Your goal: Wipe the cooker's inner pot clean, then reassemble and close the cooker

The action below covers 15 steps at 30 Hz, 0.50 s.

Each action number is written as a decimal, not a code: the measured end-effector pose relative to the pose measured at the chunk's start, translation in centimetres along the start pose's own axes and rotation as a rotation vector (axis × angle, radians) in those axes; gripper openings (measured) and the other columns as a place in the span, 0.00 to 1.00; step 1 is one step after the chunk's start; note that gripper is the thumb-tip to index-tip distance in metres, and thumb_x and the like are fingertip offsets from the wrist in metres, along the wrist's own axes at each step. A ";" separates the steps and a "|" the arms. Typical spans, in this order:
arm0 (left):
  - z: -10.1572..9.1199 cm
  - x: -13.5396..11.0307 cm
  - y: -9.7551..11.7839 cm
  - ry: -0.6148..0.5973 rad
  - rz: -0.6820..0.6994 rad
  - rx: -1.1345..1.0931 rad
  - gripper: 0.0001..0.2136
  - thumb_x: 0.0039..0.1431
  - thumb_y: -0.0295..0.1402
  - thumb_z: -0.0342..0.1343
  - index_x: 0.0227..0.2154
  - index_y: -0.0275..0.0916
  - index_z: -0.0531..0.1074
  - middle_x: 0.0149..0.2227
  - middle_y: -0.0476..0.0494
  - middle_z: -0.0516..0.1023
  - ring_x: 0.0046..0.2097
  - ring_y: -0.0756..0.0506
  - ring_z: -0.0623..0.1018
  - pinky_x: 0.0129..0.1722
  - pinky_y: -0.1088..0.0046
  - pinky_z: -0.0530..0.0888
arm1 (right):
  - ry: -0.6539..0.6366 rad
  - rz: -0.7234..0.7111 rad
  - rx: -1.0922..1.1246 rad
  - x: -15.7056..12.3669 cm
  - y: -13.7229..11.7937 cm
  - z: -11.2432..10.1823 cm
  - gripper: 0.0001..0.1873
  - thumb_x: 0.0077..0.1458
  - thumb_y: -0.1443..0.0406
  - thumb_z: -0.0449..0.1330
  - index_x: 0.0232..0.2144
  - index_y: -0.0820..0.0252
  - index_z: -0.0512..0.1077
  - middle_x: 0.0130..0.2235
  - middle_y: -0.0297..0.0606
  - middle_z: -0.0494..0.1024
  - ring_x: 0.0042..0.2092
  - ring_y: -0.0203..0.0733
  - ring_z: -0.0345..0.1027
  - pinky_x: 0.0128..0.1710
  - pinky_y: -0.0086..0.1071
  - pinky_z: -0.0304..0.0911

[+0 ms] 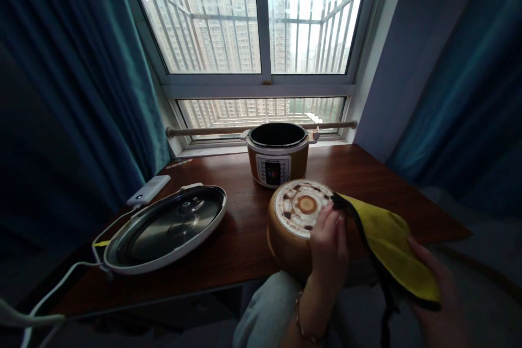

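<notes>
A yellow cloth with a black edge [385,236] is stretched between my two hands on the right. My left hand [329,234], with a bracelet at the wrist, is closed on a dark corner of it, just above the pot. Blurred at the lower right, my right hand [438,288] grips the cloth's other end. A golden-brown pot [281,231] is upside down at the table's front edge, above my knee. Its pale base [305,205] has brown stains and a ring mark; my left hand and forearm hide its right side.
A multicooker body [299,163] with a control panel stands open behind the pot. To the left, a large round lid [171,228] lies on the wooden table [240,239]. A white device [149,190] and white cables [67,272] are beyond it. Behind are a barred window and blue curtains.
</notes>
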<state>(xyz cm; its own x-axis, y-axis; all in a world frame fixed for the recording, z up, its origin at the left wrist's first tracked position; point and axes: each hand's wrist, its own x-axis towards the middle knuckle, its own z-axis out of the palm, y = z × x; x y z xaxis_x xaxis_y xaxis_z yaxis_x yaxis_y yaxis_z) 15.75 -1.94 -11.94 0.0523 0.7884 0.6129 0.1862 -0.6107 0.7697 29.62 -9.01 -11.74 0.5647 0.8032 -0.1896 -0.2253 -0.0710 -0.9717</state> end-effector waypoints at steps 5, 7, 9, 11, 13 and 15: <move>-1.0 -3.7 -3.4 0.248 0.151 0.435 0.17 0.56 0.22 0.47 0.47 0.37 0.68 0.49 0.40 0.74 0.60 0.41 0.61 0.60 0.52 0.51 | 0.226 -0.314 -0.308 1.8 -3.3 1.1 0.39 0.31 0.55 0.67 0.49 0.59 0.68 0.47 0.44 0.73 0.44 0.54 0.69 0.45 0.45 0.65; -1.5 -4.1 -4.4 0.237 0.153 0.485 0.18 0.56 0.22 0.47 0.49 0.36 0.67 0.49 0.39 0.74 0.59 0.42 0.63 0.60 0.54 0.52 | 0.075 -0.491 -0.572 2.1 -2.9 2.7 0.29 0.34 0.55 0.66 0.41 0.62 0.73 0.42 0.45 0.75 0.44 0.53 0.69 0.45 0.42 0.64; -1.9 -4.2 -5.0 0.211 0.170 0.508 0.18 0.56 0.22 0.47 0.50 0.36 0.65 0.49 0.39 0.73 0.58 0.43 0.65 0.60 0.56 0.53 | -0.228 -0.600 -0.721 2.1 -1.8 4.6 0.20 0.43 0.56 0.62 0.37 0.61 0.75 0.39 0.43 0.77 0.41 0.48 0.70 0.43 0.38 0.65; -2.2 -4.3 -5.1 0.235 0.150 0.555 0.19 0.56 0.22 0.47 0.52 0.36 0.64 0.50 0.39 0.73 0.58 0.43 0.64 0.60 0.55 0.50 | -0.464 -0.661 -0.783 2.1 -0.6 6.2 0.16 0.52 0.58 0.56 0.38 0.60 0.75 0.36 0.42 0.77 0.38 0.44 0.70 0.40 0.34 0.66; -2.6 -4.6 -4.9 0.304 0.058 0.625 0.21 0.56 0.24 0.48 0.54 0.37 0.62 0.54 0.36 0.69 0.61 0.41 0.59 0.61 0.51 0.46 | -0.545 -0.756 -0.829 2.2 0.4 7.2 0.15 0.57 0.60 0.51 0.37 0.59 0.75 0.34 0.41 0.76 0.37 0.41 0.70 0.38 0.32 0.66; -2.9 -4.9 -4.5 0.373 -0.083 0.661 0.25 0.56 0.28 0.50 0.57 0.36 0.56 0.59 0.33 0.60 0.64 0.38 0.50 0.60 0.47 0.43 | -0.502 -0.897 -0.885 2.6 1.2 7.6 0.14 0.57 0.60 0.51 0.37 0.58 0.75 0.36 0.42 0.75 0.40 0.42 0.69 0.40 0.34 0.66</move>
<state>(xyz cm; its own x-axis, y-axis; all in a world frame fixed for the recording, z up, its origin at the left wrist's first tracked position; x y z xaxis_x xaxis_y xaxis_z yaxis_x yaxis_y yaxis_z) 11.82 -3.24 -17.87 -0.3001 0.6809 0.6681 0.7298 -0.2871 0.6204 24.74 -2.53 -12.37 -0.1450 0.8871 0.4381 0.7534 0.3860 -0.5323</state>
